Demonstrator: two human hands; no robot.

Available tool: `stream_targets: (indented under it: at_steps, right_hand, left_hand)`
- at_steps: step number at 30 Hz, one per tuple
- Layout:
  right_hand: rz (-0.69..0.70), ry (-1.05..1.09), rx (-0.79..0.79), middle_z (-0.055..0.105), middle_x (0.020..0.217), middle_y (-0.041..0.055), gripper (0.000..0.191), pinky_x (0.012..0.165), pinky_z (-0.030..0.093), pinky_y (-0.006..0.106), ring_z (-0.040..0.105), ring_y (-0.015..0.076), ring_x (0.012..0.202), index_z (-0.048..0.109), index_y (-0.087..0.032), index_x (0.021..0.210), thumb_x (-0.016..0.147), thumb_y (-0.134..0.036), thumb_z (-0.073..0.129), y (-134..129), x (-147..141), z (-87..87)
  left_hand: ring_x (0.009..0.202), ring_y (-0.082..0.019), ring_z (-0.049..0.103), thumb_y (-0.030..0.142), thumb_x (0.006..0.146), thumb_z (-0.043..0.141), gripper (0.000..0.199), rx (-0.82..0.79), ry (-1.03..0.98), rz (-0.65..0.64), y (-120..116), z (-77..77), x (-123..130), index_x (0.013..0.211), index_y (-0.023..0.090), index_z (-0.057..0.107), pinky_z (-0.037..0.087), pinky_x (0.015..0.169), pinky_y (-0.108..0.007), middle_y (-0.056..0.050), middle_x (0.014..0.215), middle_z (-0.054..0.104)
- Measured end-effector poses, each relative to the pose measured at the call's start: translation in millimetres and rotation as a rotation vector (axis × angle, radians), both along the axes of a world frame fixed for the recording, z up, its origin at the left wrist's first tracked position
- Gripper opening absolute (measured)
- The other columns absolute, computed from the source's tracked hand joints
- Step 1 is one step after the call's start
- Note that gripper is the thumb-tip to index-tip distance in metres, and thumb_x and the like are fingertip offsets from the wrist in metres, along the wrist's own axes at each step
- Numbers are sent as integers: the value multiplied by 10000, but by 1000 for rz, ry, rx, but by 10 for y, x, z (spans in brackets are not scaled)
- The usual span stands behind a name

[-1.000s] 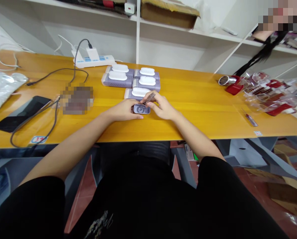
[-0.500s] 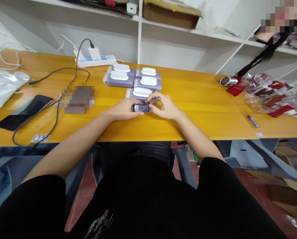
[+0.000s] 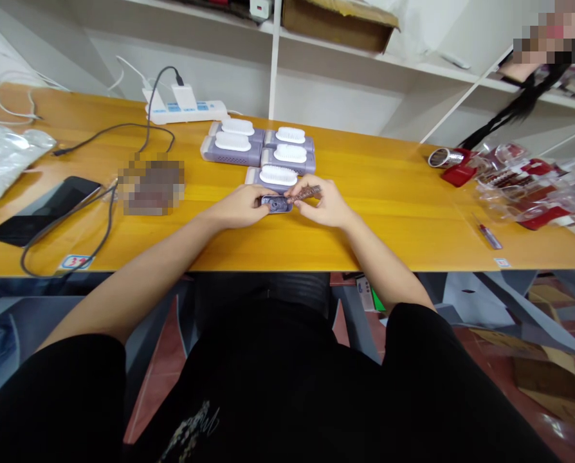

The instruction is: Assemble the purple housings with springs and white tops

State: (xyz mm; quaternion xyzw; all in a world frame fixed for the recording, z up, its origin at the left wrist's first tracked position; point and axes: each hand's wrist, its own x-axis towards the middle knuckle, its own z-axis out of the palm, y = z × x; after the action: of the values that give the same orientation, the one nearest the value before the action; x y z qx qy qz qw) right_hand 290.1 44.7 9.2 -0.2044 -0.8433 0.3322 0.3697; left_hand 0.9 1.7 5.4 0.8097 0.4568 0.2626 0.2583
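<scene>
My left hand [image 3: 242, 206] is closed around the left end of a small purple-grey case [image 3: 276, 204], whose hollow, dark inside faces me. Between the thumb and fingers of my right hand [image 3: 328, 204] is a brown, see-through ridged piece [image 3: 309, 192] that looks like a coil. Its left tip is close to the case's right end; whether they touch I cannot tell. Just behind my hands stands a purple-grey block topped with a white bristle brush [image 3: 278, 175]. Several similar blocks with brush tops [image 3: 233, 141] are grouped farther back.
Left on the wooden table [image 3: 379, 212] lie a black phone [image 3: 46, 209], a dark cable [image 3: 111, 225] and a plastic bag [image 3: 10, 157]. A power strip [image 3: 186, 111] stands behind. At right are a small screwdriver [image 3: 490, 236] and red grater parts [image 3: 461, 170] in clear plastic. Shelves rise behind.
The brown piece in my right hand has turned flatter, and its tip sits nearer the case. The case's open side shows more plainly. The whole view has shifted slightly.
</scene>
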Motion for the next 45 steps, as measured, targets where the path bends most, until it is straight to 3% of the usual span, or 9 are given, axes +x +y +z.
stream_targets:
  at_steps: [5, 12, 16, 30, 37, 41, 45]
  right_hand:
    - [-2, -28, 42, 907, 1138, 63, 199, 1004, 686, 403, 868, 230, 1021, 763, -250, 1113, 985, -375, 850, 1, 32, 38]
    - [23, -68, 63, 877, 1137, 53, 157, 1020, 695, 424, 828, 236, 1044, 766, -258, 1079, 967, -347, 831, -49, 20, 96]
    - [29, -72, 61, 880, 1142, 54, 142, 1024, 695, 422, 830, 235, 1041, 768, -254, 1064, 952, -327, 817, -58, 22, 104]
    - [41, -22, -90, 902, 1203, 82, 162, 1125, 668, 462, 856, 263, 1186, 786, -242, 1046, 889, -264, 824, 10, 46, 60]
    - [94, 17, -72, 906, 1230, 81, 153, 1092, 659, 441, 860, 266, 1201, 807, -238, 1037, 888, -215, 783, 21, 8, 18]
    - [121, -4, -30, 881, 1283, 88, 102, 1125, 637, 453, 830, 265, 1232, 814, -243, 1063, 967, -274, 830, 28, 6, 15]
    - [101, -36, 19, 862, 1305, 98, 277, 1075, 634, 425, 805, 249, 1176, 828, -243, 1198, 1057, -471, 897, 34, -15, -21]
  left_hand:
    - [1059, -322, 831, 370, 956, 769, 538, -7, 1, 23, 8, 0, -2, 1446, 232, 942, 657, 1059, -453, -126, 1369, 938]
    - [952, -298, 816, 390, 966, 775, 486, -41, -23, 47, 11, -9, 9, 1387, 239, 965, 650, 949, -434, -106, 1190, 959]
    - [984, -294, 843, 401, 959, 781, 510, -73, -70, 47, 17, -32, 6, 1403, 217, 950, 656, 953, -423, -106, 1223, 964]
    - [1032, -282, 847, 382, 970, 819, 505, -125, -134, 67, 33, -66, -13, 1420, 185, 936, 647, 949, -393, -126, 1251, 953]
    - [830, -216, 761, 336, 911, 876, 438, -132, -169, 80, 36, -69, 13, 1310, 177, 965, 553, 770, -311, -71, 1021, 923]
    - [704, -180, 679, 270, 880, 914, 430, -192, -208, 111, 37, -50, 23, 1298, 185, 970, 489, 670, -309, -54, 919, 882]
    - [607, -157, 593, 227, 850, 945, 432, -254, -249, 147, 66, -73, 14, 1281, 203, 975, 425, 602, -306, -24, 777, 806]
